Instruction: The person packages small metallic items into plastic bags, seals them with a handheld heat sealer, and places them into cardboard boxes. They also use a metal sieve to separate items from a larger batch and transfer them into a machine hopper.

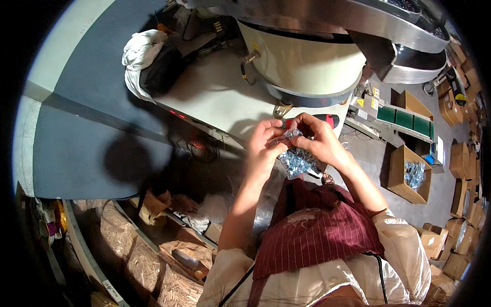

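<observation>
A clear plastic bag (298,163) full of small shiny metal pieces hangs in front of my apron; they look like fasteners, too small to name exactly. My left hand (264,149) pinches the bag's upper left part between thumb and fingers. On the other side, my right hand (323,143) grips the gathered top, its fingertips bent close to those of the left. Just beyond the hands, a red and black object (331,121) lies on the white machine table (212,97), partly hidden by my right hand.
A cream drum (302,61) under a wide metal bowl stands ahead. To the right are a small green conveyor (404,120) and an open carton (393,174) holding bagged metal pieces. White cloth (144,48) drapes the table's left end. Bins with long packed pieces (138,256) stand lower left.
</observation>
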### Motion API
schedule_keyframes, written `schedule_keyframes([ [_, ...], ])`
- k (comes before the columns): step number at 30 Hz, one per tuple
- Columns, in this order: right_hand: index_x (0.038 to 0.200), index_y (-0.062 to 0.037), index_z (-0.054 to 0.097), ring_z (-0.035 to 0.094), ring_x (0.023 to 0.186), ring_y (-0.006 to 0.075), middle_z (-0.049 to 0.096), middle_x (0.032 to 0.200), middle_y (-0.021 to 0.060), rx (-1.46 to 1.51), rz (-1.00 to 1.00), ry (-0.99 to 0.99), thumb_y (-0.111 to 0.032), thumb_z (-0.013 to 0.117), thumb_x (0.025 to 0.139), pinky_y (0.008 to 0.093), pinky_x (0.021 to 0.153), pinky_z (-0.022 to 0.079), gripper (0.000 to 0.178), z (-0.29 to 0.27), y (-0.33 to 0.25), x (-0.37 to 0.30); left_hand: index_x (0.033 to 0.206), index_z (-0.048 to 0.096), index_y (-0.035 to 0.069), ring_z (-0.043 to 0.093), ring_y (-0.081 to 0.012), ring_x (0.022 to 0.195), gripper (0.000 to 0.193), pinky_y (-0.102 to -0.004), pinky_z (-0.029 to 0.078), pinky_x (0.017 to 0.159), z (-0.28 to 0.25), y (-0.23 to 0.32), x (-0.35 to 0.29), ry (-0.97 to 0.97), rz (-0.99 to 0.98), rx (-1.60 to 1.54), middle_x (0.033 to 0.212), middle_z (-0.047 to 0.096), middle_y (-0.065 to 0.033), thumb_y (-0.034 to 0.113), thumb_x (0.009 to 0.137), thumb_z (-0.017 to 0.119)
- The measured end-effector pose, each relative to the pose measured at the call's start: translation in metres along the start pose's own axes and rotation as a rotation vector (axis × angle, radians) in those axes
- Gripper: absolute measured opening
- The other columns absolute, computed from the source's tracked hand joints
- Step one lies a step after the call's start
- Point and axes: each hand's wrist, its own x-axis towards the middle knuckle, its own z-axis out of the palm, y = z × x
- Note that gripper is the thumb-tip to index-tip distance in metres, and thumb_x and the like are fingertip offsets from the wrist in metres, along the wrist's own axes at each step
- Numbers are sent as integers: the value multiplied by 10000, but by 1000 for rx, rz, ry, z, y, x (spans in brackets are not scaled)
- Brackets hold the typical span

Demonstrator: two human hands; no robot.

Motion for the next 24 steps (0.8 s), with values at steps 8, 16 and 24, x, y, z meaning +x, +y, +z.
schedule_keyframes([
  [8, 912, -36, 545, 523, 810, 41, 571, 876, -21, 173, -43, -122, 15, 707, 794, 210, 708, 441, 206, 1, -5, -12, 1173, 460, -9, 594, -169, 977, 435, -275, 490, 840, 5, -2, -25, 48, -27, -30, 1031, 615, -119, -82, 774, 615],
  [16, 1006, 27, 584, 534, 784, 63, 593, 866, 9, 392, 30, -170, 13, 605, 872, 218, 701, 453, 137, 2, 7, -28, 1149, 479, -9, 583, -125, 896, 386, -240, 476, 801, 12, -5, -51, 114, -109, 16, 1007, 609, -100, -35, 810, 660],
  [24, 1075, -21, 645, 614, 699, 298, 645, 871, 175, -502, -622, 300, -103, 696, 826, 354, 661, 514, 268, -19, -45, -51, 1172, 490, -5, 593, -158, 891, 439, -278, 491, 810, 10, -16, -49, 149, -93, -76, 994, 612, -92, -86, 769, 643],
])
